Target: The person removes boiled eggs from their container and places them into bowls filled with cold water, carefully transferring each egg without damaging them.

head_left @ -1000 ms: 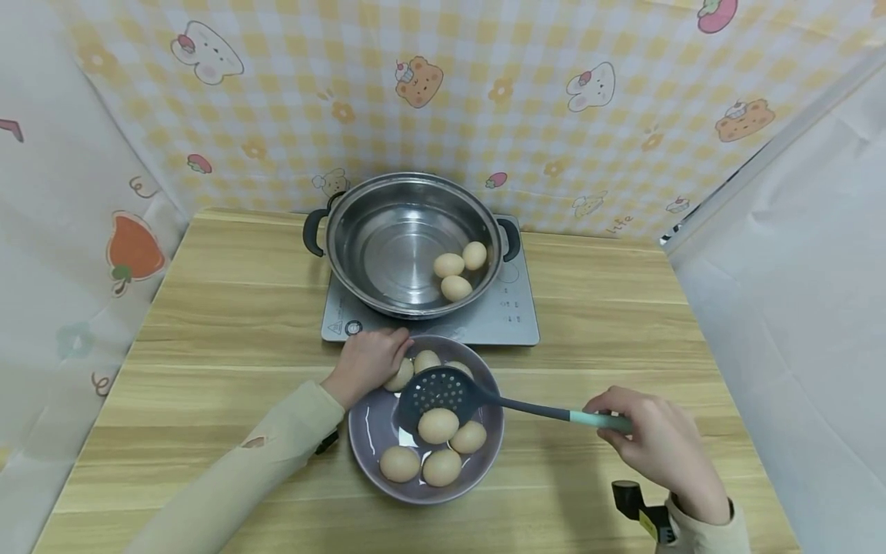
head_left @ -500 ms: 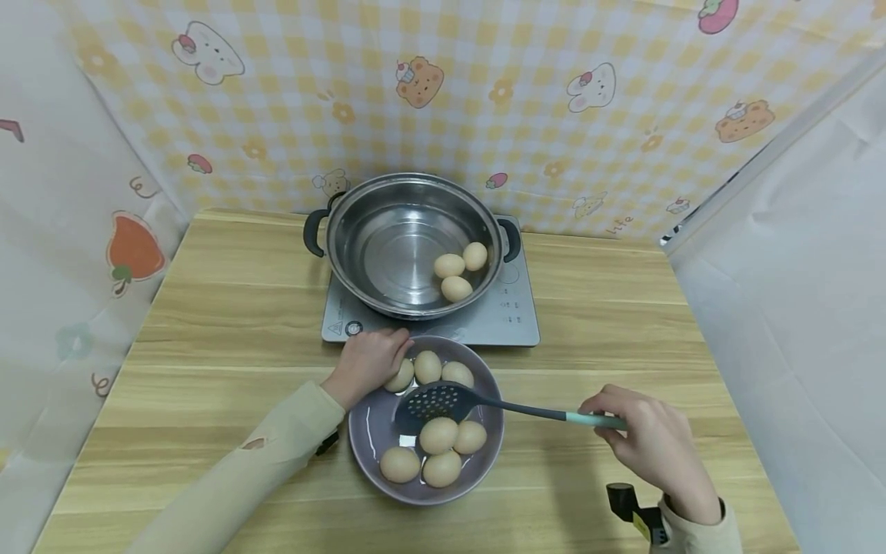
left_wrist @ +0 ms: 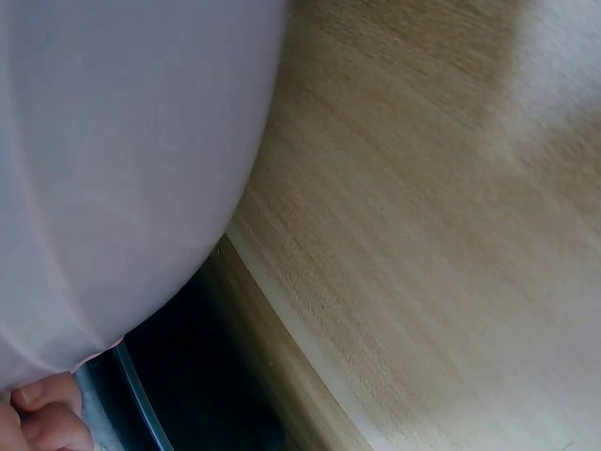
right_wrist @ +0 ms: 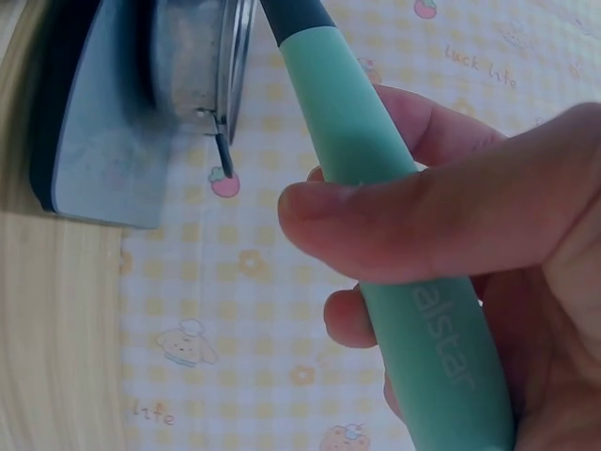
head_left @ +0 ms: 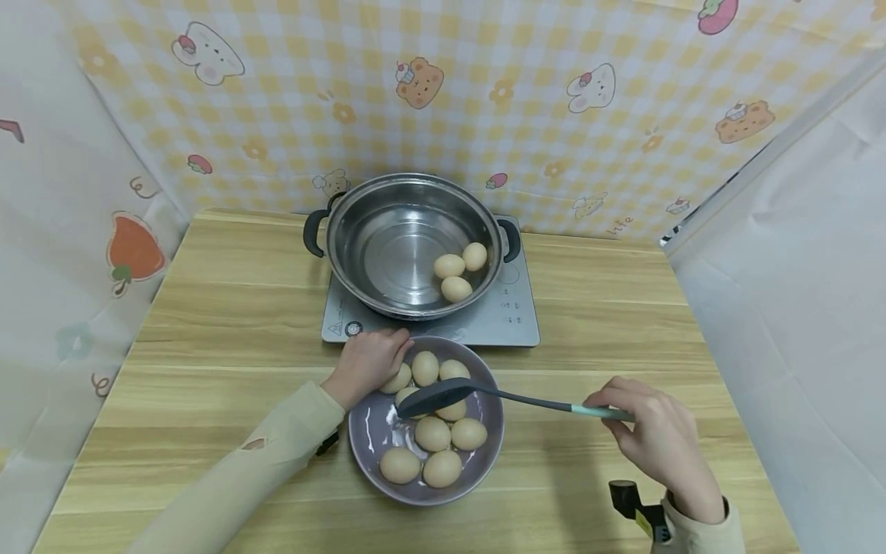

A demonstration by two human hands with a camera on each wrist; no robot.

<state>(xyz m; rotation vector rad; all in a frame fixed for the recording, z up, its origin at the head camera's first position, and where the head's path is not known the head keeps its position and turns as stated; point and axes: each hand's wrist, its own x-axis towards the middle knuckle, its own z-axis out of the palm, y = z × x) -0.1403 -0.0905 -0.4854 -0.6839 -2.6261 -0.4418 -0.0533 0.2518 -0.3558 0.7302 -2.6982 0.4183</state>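
Note:
My right hand (head_left: pixel 654 431) grips the mint-green handle (right_wrist: pixel 376 160) of a dark slotted spoon (head_left: pixel 443 394). The thumb lies across the handle in the right wrist view. Tilted nearly edge-on, the spoon's head reaches over a purple-grey bowl (head_left: pixel 367 462), its holes turned out of sight. Several light-brown eggs (head_left: pixel 432 434) lie in that bowl, two partly covered by the spoon head. At the bowl's upper left, my left hand (head_left: pixel 370 362) holds the rim and overlaps one egg (head_left: pixel 396 379). Its fingertips (left_wrist: pixel 61 427) show at the bowl's edge in the left wrist view.
Behind the bowl, a steel pot (head_left: pixel 388 246) with black side handles stands on a flat cooktop (head_left: pixel 515 327); three eggs (head_left: pixel 450 266) sit at its right side. The wooden table (head_left: pixel 242 308) ends at a checked cloth (head_left: pixel 484 100) at the back.
The spoon head has turned from showing its holes to nearly edge-on. Eggs beneath it have come into view, and some have shifted slightly. The left hand stays put.

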